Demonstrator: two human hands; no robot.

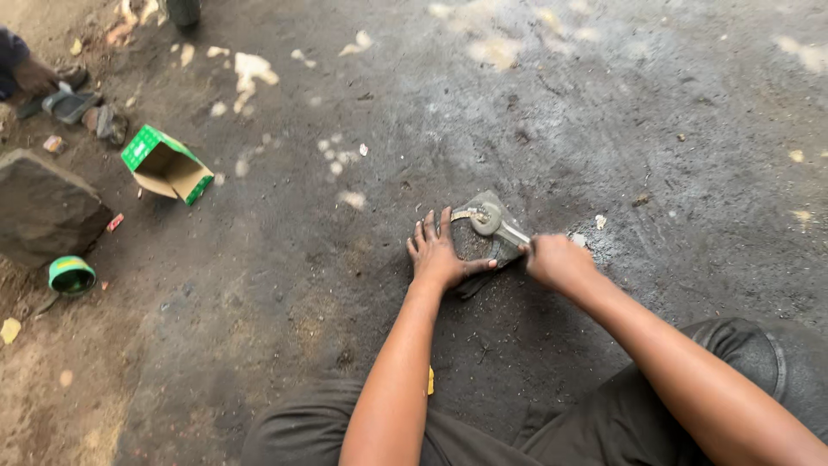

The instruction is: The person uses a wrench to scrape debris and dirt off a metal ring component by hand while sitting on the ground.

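My left hand (438, 251) lies flat, fingers spread, pressing a grey sheet of abrasive paper (488, 248) onto the dark floor. My right hand (556, 260) grips the shaft of a metal connecting rod (493, 221). The rod's round end rests on the sheet, just beyond my left fingertips. My forearms reach out from my knees, which are in dark trousers at the bottom of the view.
An open green and white cardboard box (166, 164) lies at the left. Beside it sit a large rock (43, 207) and a small green tin (72, 275). Another person's foot and sandal (52, 91) show at the top left. Pale debris dots the oily floor.
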